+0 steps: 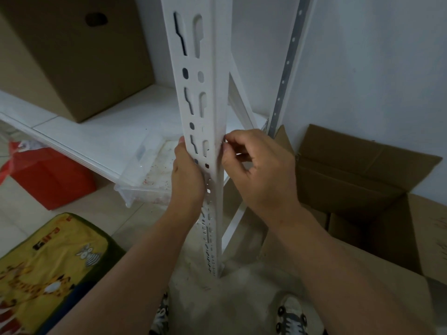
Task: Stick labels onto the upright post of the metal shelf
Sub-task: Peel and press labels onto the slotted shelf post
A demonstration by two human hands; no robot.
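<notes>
- The white slotted post (212, 112) stands upright right in front of me; I see no finished label anywhere on it.
- My right hand (261, 170) pinches its fingertips (226, 143) narrowly at the post's corner edge, perhaps on a label; I cannot tell.
- My left hand (187, 175) wraps the post's slotted face, steadying it.
- Labelling looks barely started, I judge.
- An open cardboard box (362, 180) sits nearby to the right.

Two hands (187, 175) are in view — both at one white slotted post (205, 97). Cardboard boxes (72, 56) number two: one closed on the shelf, one open on the floor. One clear plastic tray (145, 170), one red bag (48, 175), two shoes (291, 315).
</notes>
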